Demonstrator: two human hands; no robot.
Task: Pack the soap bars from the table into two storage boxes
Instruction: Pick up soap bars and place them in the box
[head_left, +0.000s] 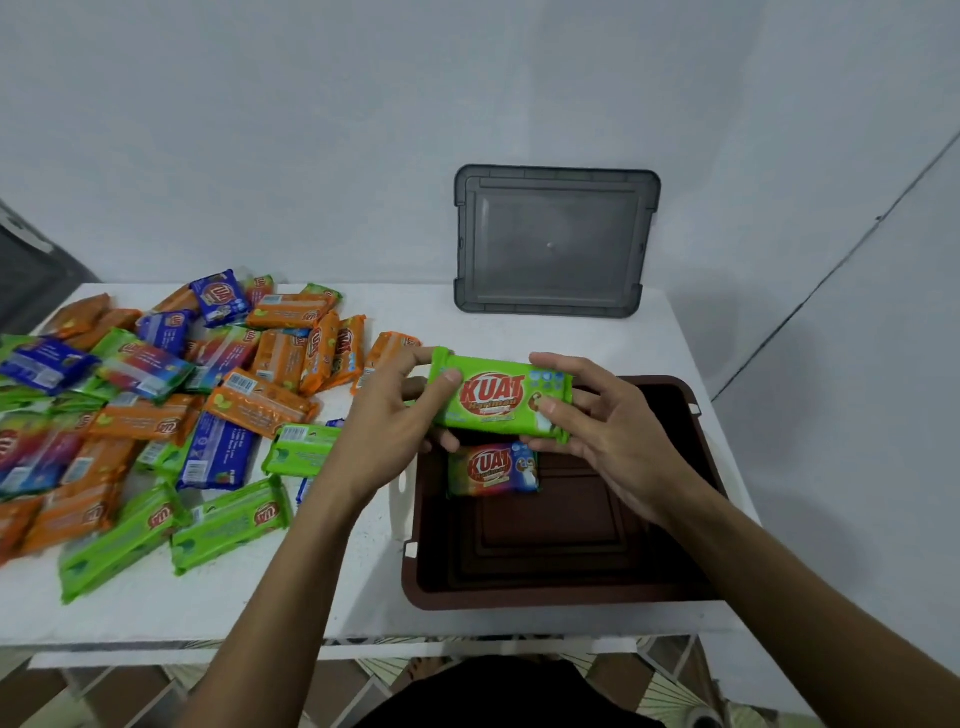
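Note:
I hold a green soap bar (500, 396) flat with both hands above the far part of the brown storage box (566, 587). My left hand (387, 415) pinches its left end and my right hand (597, 415) pinches its right end. Inside the box, near its far wall, lies one rainbow-wrapped soap bar (493, 470). A heap of several soap bars (156, 405) in orange, green, blue and rainbow wrappers covers the left half of the white table (311, 597).
A grey box lid (556, 239) leans upright against the wall at the back of the table. The table's front edge runs just below the box. A wall corner rises on the right. A dark object shows at the far left edge.

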